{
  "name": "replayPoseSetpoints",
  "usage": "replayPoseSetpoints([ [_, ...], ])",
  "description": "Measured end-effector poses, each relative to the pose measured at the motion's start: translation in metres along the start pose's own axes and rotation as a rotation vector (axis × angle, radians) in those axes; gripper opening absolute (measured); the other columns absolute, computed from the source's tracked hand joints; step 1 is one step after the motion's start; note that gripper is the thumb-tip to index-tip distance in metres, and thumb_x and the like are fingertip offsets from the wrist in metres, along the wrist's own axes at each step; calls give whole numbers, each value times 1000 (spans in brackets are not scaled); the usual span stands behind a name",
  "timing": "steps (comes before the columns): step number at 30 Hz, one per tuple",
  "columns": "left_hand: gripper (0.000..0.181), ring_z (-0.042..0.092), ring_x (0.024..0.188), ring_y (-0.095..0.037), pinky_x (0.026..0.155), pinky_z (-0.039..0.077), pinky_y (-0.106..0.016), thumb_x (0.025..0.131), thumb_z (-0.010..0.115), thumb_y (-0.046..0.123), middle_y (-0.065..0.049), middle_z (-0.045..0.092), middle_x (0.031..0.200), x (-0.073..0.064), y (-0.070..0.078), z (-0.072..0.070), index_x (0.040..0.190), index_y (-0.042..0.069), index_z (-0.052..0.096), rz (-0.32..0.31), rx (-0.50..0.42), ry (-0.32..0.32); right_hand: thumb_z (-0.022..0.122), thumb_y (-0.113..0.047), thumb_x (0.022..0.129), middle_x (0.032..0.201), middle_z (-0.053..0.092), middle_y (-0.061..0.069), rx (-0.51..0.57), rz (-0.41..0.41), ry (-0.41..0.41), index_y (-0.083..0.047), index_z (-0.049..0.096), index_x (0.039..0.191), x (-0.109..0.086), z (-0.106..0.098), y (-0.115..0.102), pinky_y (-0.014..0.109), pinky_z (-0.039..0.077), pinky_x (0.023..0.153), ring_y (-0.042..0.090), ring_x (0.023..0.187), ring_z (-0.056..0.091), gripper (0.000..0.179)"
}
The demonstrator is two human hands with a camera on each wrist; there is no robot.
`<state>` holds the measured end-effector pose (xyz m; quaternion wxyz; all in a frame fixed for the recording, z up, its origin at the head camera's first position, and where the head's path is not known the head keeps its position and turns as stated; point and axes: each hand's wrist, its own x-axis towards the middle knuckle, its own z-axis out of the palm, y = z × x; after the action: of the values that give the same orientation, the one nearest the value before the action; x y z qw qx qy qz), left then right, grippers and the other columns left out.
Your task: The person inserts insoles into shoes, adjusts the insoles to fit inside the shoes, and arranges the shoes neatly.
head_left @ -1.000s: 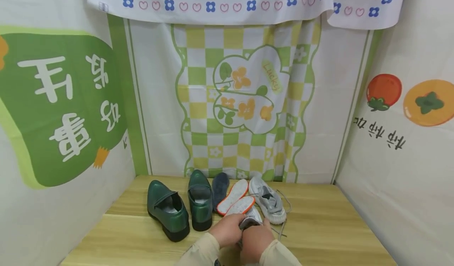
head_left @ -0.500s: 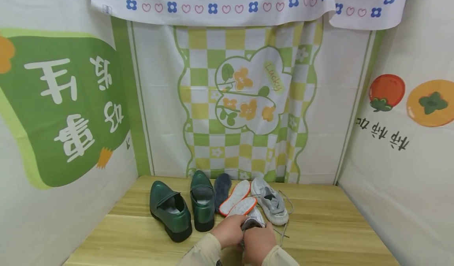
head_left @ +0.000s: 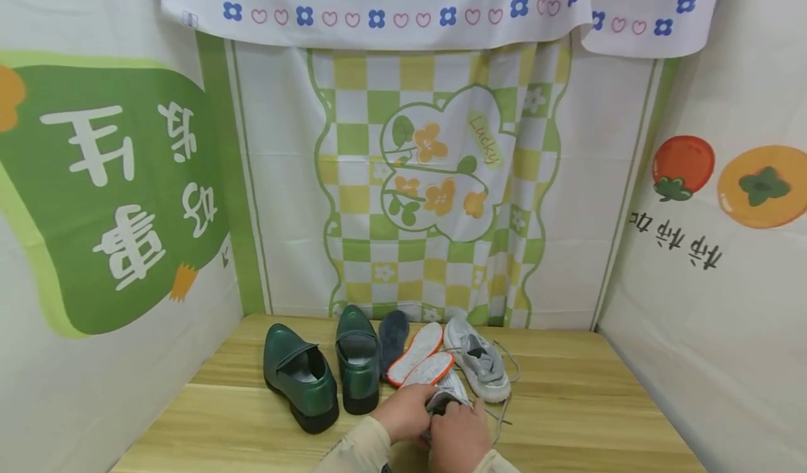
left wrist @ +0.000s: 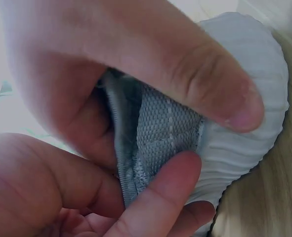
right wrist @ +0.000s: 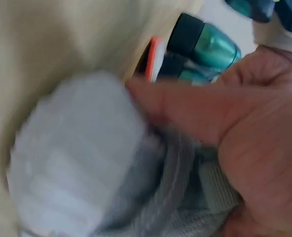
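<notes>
Both hands are on a grey sneaker (head_left: 451, 383) near the front of the wooden surface, its dark opening facing me. My left hand (head_left: 408, 411) grips its left side. In the left wrist view a thumb lies across the ribbed pale sole (left wrist: 249, 84), and other fingers pinch the woven grey collar (left wrist: 163, 123). My right hand (head_left: 460, 434) holds the right side, fingers at the opening. Much of the sneaker is hidden by the hands. The matching grey sneaker (head_left: 477, 361) stands just behind, laces loose. Two orange-edged white insoles (head_left: 417, 352) lie beside it, partly overlapping.
Two dark green loafers (head_left: 301, 375) stand on the left of the wooden surface (head_left: 567, 403). A dark blue insole (head_left: 394, 336) lies between them and the white insoles. Loose laces (head_left: 504, 417) trail right of the hands. Printed cloth hangs (head_left: 435, 179) behind.
The right hand's fingers have shifted slightly at the sneaker's opening, and more of the dark inside shows. The left hand keeps its grip. The other shoes and insoles stay put.
</notes>
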<state>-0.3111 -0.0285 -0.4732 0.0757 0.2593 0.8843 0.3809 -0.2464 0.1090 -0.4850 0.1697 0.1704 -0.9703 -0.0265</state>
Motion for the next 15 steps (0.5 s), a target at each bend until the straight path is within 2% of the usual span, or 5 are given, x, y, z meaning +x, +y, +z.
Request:
replayPoseSetpoints([
  [4,42,62,79,-9,64,55,-26,70,69,-16,-1,75,93,-1,1,0,100,13,75,14,13,10,85,-37,70,65,67,1,-108,-23,36,-18,71,62,-2,4,0,56,40,103,23,65,64,24],
  [8,44,63,82,-11,62,58,-31,70,70,-16,-1,75,96,0,2,1,102,12,76,-8,-41,-7,84,-30,70,60,66,-3,-92,-56,2,-20,71,61,0,5,1,57,41,106,20,58,65,19],
  [15,39,66,91,-13,80,58,-33,75,76,-7,-1,77,105,4,1,-2,107,15,78,-26,-15,-21,85,-29,70,61,67,-3,-98,-63,10,-20,71,64,6,4,-3,57,44,101,17,58,65,18],
])
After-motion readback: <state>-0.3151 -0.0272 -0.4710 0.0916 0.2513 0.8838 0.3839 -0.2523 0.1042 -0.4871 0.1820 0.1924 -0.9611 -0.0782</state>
